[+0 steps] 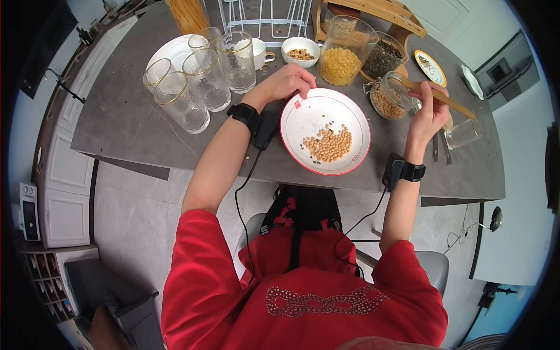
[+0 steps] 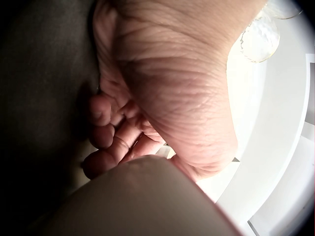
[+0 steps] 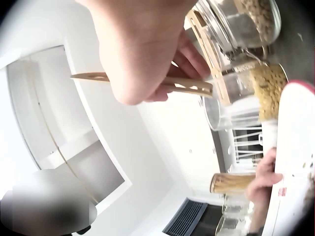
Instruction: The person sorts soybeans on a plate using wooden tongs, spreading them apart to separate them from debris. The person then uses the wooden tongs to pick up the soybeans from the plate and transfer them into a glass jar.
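Observation:
With thumb and curled fingers my left hand (image 1: pixel 287 83) grips the far rim of a white plate (image 1: pixel 297 140) edged in red. Round tan beans (image 1: pixel 332 144) lie on it, mixed with small dark bits. In the left wrist view, the left hand's fingers (image 2: pixel 118 150) curl under the plate's pale side (image 2: pixel 142 201). My right hand (image 1: pixel 429 114) holds wooden tongs (image 1: pixel 452 105), whose tips point at the mouth of a glass clip-top jar (image 1: pixel 389 99) part filled with similar beans. The right wrist view has the tongs (image 3: pixel 194 87) crossing the palm, no bean visible at their tips.
Several ribbed glasses (image 1: pixel 207 81) crowd the left side. A white bowl (image 1: pixel 301 51) of mixed bits, a jar of yellow pieces (image 1: pixel 340 64) and a jar of dark bits (image 1: pixel 383 57) stand behind the plate. A small glass (image 1: pixel 465 135) lies at right.

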Available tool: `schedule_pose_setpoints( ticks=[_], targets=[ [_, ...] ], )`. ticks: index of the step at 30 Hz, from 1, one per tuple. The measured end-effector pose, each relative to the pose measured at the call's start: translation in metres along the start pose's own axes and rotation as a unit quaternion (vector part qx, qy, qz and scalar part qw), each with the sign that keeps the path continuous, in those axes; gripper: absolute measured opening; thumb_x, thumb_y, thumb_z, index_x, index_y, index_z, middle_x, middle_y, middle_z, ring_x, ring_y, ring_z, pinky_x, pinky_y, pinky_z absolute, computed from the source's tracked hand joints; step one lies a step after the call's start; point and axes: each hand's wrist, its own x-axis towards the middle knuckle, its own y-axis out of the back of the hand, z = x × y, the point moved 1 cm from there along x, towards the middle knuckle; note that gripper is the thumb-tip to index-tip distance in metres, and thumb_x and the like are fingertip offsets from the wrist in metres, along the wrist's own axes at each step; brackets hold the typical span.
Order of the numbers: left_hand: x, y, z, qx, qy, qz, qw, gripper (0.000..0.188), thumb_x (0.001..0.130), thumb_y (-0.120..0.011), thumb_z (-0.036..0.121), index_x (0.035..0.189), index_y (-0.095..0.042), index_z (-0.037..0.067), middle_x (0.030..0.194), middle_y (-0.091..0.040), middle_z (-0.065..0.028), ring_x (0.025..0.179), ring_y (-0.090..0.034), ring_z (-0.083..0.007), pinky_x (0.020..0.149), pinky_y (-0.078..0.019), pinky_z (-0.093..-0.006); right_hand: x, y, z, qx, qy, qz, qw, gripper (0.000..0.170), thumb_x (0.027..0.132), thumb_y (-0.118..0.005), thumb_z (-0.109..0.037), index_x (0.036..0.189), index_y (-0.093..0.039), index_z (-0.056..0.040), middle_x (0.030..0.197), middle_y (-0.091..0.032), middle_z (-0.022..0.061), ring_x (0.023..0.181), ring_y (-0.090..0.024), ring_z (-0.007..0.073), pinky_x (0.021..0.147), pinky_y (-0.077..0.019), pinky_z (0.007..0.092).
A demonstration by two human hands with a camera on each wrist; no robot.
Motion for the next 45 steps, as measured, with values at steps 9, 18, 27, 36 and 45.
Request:
schedule_pose_setpoints(
  ticks=[9,18,27,36,45],
  targets=[
    [0.001,0.001,-0.002,0.005,0.004,0.008,1.0,0.021,0.067,-0.061,0.006,0.083,-0.073,-0.001,0.065,-0.062,0.0014,0.052,-0.051,-0.0042,0.046,-0.0322,-0.021,-0.022,-0.024,-0.019,0.068,-0.104,-0.212,0.969,0.015,0.098,-0.072,-0.009,0.108,-0.068,0.0013,0.091,-0.072,0.0054,0.078,-0.069,0.0142,0.075,-0.0572,0.0267],
    [0.001,0.0,-0.004,-0.008,0.01,0.003,1.0,0.021,0.067,-0.061,0.005,0.083,-0.074,0.001,0.065,-0.063,0.0024,0.052,-0.052,-0.0035,0.044,-0.0333,-0.0202,-0.048,-0.041,-0.034,-0.048,-0.131,-0.542,0.829,0.017,0.091,-0.078,-0.007,0.107,-0.073,-0.0025,0.1,-0.075,0.003,0.094,-0.07,0.0104,0.079,-0.0572,0.0261],
    [0.001,0.0,-0.001,0.0,-0.002,0.0,1.0,0.02,0.067,-0.061,0.006,0.082,-0.073,0.001,0.063,-0.061,0.0033,0.05,-0.05,-0.0034,0.044,-0.0312,-0.0205,-0.046,-0.037,-0.03,-0.017,-0.121,-0.573,0.81,0.017,0.093,-0.077,-0.008,0.108,-0.073,-0.0025,0.1,-0.074,0.003,0.091,-0.069,0.01,0.082,-0.0566,0.028],
    [0.001,0.0,-0.002,0.001,0.002,0.006,1.0,0.02,0.067,-0.061,0.006,0.082,-0.073,0.001,0.064,-0.061,0.0027,0.051,-0.05,-0.0033,0.045,-0.031,-0.021,-0.046,-0.035,-0.028,-0.006,-0.145,-0.552,0.821,0.015,0.094,-0.075,-0.005,0.109,-0.073,-0.0011,0.101,-0.074,0.0027,0.09,-0.07,0.0096,0.079,-0.0573,0.0259],
    [0.001,0.001,-0.001,0.0,-0.005,-0.001,1.0,0.02,0.067,-0.061,0.006,0.083,-0.072,0.0,0.065,-0.062,0.0019,0.051,-0.05,-0.0038,0.044,-0.0311,-0.0212,-0.01,-0.007,-0.014,0.053,-0.08,-0.207,0.974,0.015,0.096,-0.072,-0.002,0.11,-0.069,0.0018,0.104,-0.075,0.011,0.095,-0.071,0.017,0.087,-0.0563,0.0297]
  ],
)
